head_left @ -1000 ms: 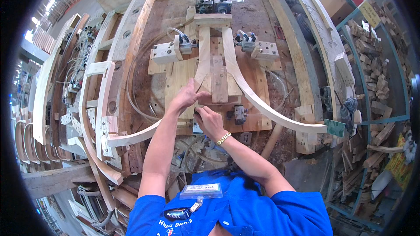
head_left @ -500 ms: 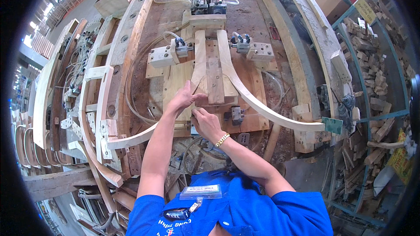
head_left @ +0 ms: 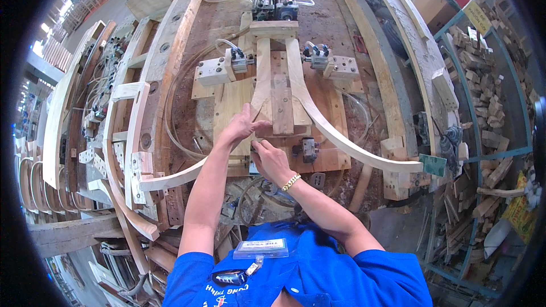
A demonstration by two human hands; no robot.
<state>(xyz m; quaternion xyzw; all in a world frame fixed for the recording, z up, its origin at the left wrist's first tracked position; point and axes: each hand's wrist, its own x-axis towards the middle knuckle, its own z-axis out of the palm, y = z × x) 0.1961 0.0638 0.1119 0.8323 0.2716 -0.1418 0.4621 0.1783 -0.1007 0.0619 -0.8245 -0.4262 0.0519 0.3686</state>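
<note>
Two pale curved wooden pieces lie in a clamping jig: the left curved piece [head_left: 173,180] passes under my left forearm, and the right curved piece [head_left: 347,143] sweeps out to the right. My left hand [head_left: 242,128] is open, thumb and fingers apart, against the left piece near the wooden centre block [head_left: 282,108]. Just below and to its right, my right hand [head_left: 271,162] has its fingers bent together at the jig's near edge, by a small light-coloured part [head_left: 252,166]. What its fingertips hold, if anything, is hidden.
Air cylinders [head_left: 275,4] with hoses stand at the far end, with a left side cylinder [head_left: 219,71] and right side cylinder [head_left: 335,67] flanking the pieces. Long timber rails border the jig. A blue metal rack [head_left: 503,152] of wood offcuts stands right; curved wooden parts [head_left: 128,216] lean left.
The view has shifted very slightly. Both hands keep the same places and poses, and the wooden pieces show no clear movement.
</note>
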